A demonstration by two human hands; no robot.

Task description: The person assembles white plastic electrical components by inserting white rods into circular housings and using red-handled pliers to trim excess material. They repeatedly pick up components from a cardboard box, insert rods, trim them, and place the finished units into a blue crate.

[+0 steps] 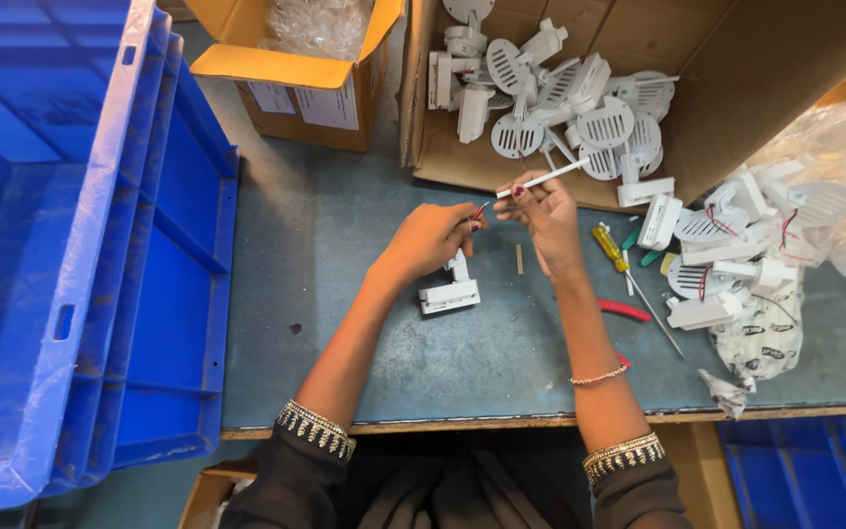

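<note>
Grey worktop (364,323), blue crates (61,245) left; left hand (430,238) fingers pinch wire (480,210), right hand (546,216) grips white tube (543,179).

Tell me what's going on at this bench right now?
A person works over a grey table. The left hand pinches a thin red wire rising from a small white fitting standing on the table. The right hand holds a slim white tube near that wire. An open cardboard box behind holds similar white slotted parts; a yellow-handled screwdriver and red-handled pliers lie to the right, stacked blue crates to the left.
</note>
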